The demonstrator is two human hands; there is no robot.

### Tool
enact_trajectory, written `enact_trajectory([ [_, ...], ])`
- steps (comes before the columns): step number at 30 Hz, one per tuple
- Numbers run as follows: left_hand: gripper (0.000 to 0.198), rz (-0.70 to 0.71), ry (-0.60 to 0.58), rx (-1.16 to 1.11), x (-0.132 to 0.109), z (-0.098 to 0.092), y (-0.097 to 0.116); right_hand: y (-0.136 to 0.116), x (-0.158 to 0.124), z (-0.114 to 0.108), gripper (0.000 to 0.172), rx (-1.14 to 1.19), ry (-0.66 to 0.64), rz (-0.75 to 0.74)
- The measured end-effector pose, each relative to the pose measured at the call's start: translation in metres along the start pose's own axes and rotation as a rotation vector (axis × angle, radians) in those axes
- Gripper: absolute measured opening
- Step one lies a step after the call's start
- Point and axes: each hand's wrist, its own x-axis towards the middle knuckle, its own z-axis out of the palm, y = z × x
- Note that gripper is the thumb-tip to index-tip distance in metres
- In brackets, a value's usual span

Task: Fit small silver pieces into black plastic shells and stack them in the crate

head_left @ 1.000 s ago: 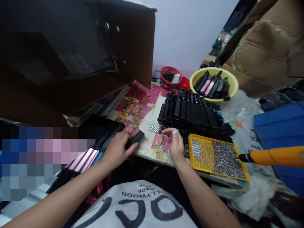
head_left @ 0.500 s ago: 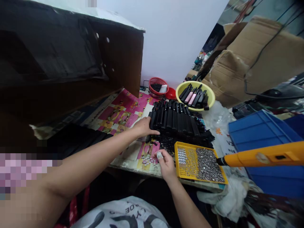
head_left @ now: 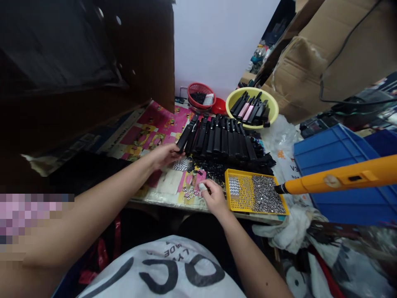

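Diagonally up-right, black bar (head_left: pixel 186 133), left grip (head_left: pixel 165 156) clamped on its end, right grip (head_left: pixel 214 198) pinching silver stud (head_left: pixel 202 187)

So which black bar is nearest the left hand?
The slanted black bar at the far left, touching the left hand; the others lie straighter.

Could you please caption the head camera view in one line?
Left hand at a black bar, right hand pinching a silver piece beside a yellow tray.

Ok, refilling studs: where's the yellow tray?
In the head view, the yellow perforated tray sits at the table's front edge, right of the right hand, beside the orange tool's black tip.
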Motion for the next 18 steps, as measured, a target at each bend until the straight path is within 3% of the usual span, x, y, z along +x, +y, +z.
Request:
enact_trajectory([
  [4,0.026,-0.021,-0.102,-0.259,-0.065,0.000,-0.008,0.004,0.010,-0.004,0.019,-0.393,-0.181,-0.116],
  [7,0.030,-0.088,-0.019,-0.269,-0.098,0.004,-0.021,0.004,0.021,0.001,0.018,-0.618,-0.330,-0.189],
  [12,0.028,-0.108,-0.023,-0.228,-0.122,0.010,-0.051,-0.011,0.046,0.005,0.020,-0.797,-0.539,-0.332],
  [16,0.037,-0.184,-0.025,-0.219,-0.128,0.013,-0.066,-0.021,0.065,0.007,0.017,-0.835,-0.731,-0.274],
  [18,0.040,-0.176,0.000,-0.179,-0.130,0.013,-0.068,-0.023,0.068,0.008,0.018,-0.842,-0.753,-0.248],
])
